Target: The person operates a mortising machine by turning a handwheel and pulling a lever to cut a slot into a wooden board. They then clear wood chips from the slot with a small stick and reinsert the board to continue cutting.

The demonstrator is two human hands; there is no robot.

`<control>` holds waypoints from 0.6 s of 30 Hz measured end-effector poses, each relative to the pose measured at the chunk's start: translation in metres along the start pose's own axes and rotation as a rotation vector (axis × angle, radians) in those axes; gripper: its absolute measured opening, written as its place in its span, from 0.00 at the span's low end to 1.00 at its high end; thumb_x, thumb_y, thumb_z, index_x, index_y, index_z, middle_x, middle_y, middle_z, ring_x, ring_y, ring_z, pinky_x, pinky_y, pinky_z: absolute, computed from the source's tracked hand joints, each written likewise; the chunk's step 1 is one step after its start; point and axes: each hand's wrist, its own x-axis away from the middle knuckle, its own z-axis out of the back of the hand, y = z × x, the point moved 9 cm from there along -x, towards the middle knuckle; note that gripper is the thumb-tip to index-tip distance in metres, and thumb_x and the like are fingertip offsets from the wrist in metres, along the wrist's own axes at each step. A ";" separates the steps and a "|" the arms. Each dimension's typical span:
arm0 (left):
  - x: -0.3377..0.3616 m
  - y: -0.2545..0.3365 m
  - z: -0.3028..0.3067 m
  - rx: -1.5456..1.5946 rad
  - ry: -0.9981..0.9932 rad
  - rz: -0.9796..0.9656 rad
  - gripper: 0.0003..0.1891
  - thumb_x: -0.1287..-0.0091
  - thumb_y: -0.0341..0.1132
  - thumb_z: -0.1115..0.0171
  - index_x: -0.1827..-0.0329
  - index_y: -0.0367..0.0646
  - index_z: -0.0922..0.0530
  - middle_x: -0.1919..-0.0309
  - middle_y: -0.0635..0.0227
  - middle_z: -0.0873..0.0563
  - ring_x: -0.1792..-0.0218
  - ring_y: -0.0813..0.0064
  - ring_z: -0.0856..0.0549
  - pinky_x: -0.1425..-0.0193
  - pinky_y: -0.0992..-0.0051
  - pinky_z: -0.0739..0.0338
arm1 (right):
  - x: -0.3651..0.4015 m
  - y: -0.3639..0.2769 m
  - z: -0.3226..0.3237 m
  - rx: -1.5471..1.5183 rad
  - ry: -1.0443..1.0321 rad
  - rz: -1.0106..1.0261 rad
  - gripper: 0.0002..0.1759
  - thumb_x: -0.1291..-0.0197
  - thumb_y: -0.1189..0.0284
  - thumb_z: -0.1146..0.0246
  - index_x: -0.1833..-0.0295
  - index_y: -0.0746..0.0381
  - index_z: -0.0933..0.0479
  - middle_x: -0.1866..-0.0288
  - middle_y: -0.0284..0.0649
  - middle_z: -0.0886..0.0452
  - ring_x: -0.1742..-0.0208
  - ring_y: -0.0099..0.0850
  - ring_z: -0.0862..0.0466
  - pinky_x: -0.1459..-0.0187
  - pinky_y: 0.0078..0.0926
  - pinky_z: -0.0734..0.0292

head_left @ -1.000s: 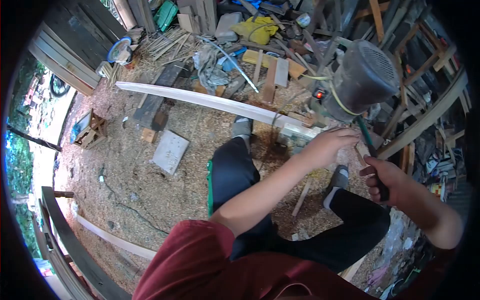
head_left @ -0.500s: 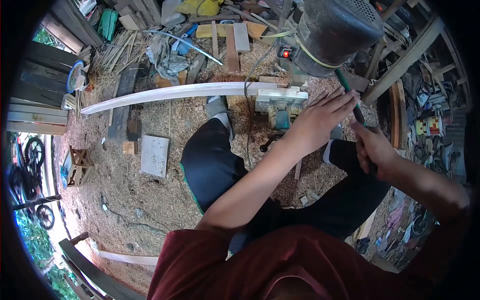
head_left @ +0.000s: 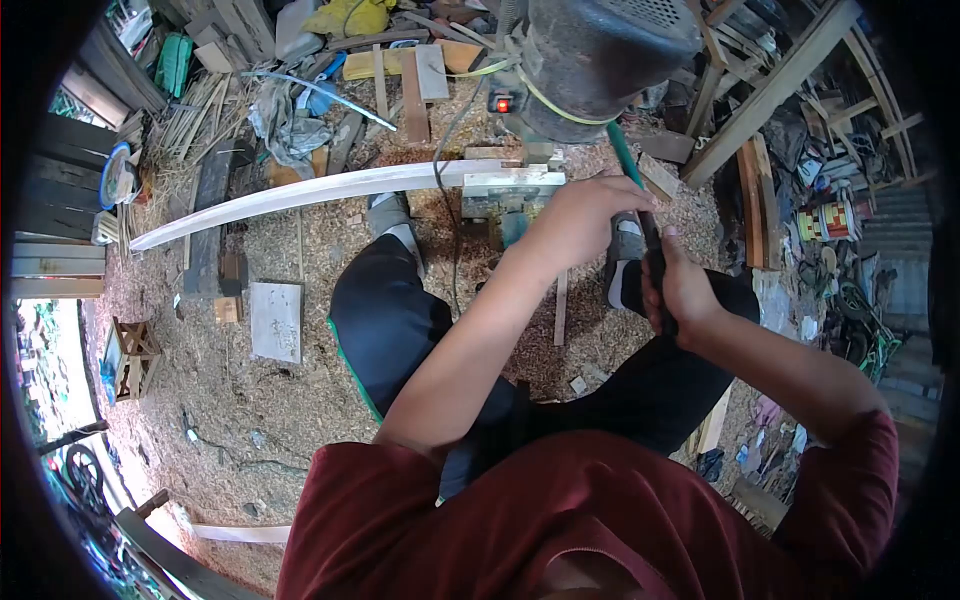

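My right hand [head_left: 682, 288] is wrapped round the dark lower part of a green-ended rod [head_left: 624, 152]. Higher up, my left hand [head_left: 590, 218] reaches across to the same rod, its fingertips against it, palm hidden. Just left of that hand is a clamp or vise [head_left: 512, 200] with pale blocks at its top. A long, curved pale wooden strip [head_left: 300, 196] runs leftward from the clamp. Above stands a dark, rounded machine housing [head_left: 600, 65], with a lit red switch [head_left: 502, 104] beside it.
Wood shavings cover the ground around my legs. A pale board [head_left: 276, 322] lies left of my knee, near a dark beam [head_left: 212, 215]. Timber planks [head_left: 758, 203] and a colourful tin [head_left: 828, 221] are at the right. A small wooden stand [head_left: 135, 360] is at the left.
The view has shifted, moving most of the scene leftward. My left hand's fingers, stretched flat before, now bend down at the rod. My right hand still grips the rod, which tilts differently.
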 end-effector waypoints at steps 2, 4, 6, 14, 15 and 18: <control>0.002 0.000 -0.003 -0.021 -0.016 0.023 0.33 0.47 0.09 0.46 0.40 0.44 0.10 0.38 0.61 0.09 0.35 0.54 0.12 0.27 0.62 0.19 | -0.005 0.008 -0.002 -0.001 0.013 0.016 0.38 0.14 0.36 0.64 0.60 0.57 0.29 0.81 0.34 0.33 0.88 0.32 0.32 0.86 0.34 0.34; 0.003 -0.007 -0.009 -0.069 -0.061 0.069 0.33 0.46 0.09 0.46 0.39 0.43 0.11 0.36 0.61 0.11 0.34 0.54 0.13 0.28 0.61 0.19 | -0.011 0.012 -0.005 0.011 0.025 0.069 0.39 0.14 0.37 0.63 0.63 0.59 0.28 0.81 0.36 0.30 0.87 0.32 0.30 0.85 0.34 0.33; 0.007 -0.013 -0.015 -0.048 -0.039 0.044 0.31 0.46 0.09 0.46 0.41 0.42 0.12 0.39 0.60 0.11 0.35 0.52 0.13 0.29 0.61 0.19 | -0.022 0.022 -0.006 0.000 0.013 0.104 0.38 0.14 0.37 0.61 0.63 0.59 0.28 0.81 0.36 0.30 0.87 0.32 0.29 0.85 0.33 0.32; 0.027 -0.021 -0.002 -0.041 -0.074 0.143 0.15 0.43 0.11 0.45 0.57 0.38 0.23 0.60 0.55 0.18 0.49 0.47 0.14 0.45 0.57 0.21 | -0.063 0.063 -0.026 -0.119 0.011 0.276 0.34 0.11 0.44 0.56 0.64 0.60 0.28 0.81 0.34 0.29 0.89 0.29 0.30 0.88 0.33 0.35; 0.035 -0.030 -0.007 -0.082 -0.172 0.207 0.13 0.42 0.13 0.43 0.57 0.38 0.24 0.60 0.56 0.17 0.50 0.47 0.14 0.47 0.57 0.21 | -0.072 0.069 -0.028 -0.136 0.020 0.312 0.32 0.10 0.47 0.54 0.63 0.61 0.28 0.80 0.34 0.29 0.88 0.29 0.29 0.86 0.34 0.35; 0.058 -0.048 -0.015 -0.191 -0.331 0.290 0.11 0.40 0.16 0.41 0.57 0.40 0.23 0.59 0.56 0.16 0.52 0.47 0.14 0.49 0.57 0.22 | -0.105 0.091 -0.030 -0.049 0.104 0.378 0.30 0.10 0.51 0.53 0.60 0.64 0.25 0.76 0.35 0.27 0.80 0.28 0.25 0.77 0.35 0.31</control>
